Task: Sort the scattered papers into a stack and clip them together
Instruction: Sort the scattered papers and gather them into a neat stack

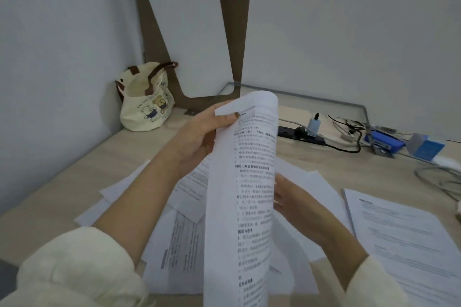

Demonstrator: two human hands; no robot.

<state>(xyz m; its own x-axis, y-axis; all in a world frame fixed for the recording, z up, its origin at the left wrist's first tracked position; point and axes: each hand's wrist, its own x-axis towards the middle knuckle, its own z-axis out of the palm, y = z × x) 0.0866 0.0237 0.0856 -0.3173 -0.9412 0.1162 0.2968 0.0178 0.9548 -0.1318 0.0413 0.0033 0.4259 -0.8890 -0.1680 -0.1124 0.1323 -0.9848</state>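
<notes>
Fingers, head view: those of the left hand [199, 137] were clamped on the top of a raised printed sheet [239, 207]; those of the right hand [296, 202] were set against its right edge, grip not discernible.
Scattered papers [174, 244]: spread on the counter [324, 169] beneath both hands.
Stack [404, 232]: laid on the counter's right side.

The sheets [244, 182] are white with black printed lines. The bench [349, 169] is pale wood grain. Left of the sheets, a cream bag [144, 112] has brown handles and cartoon bears. Right of the sheets are a black power strip [299, 133] and a blue box [429, 148]. The sleeve [74, 269] is cream.
</notes>
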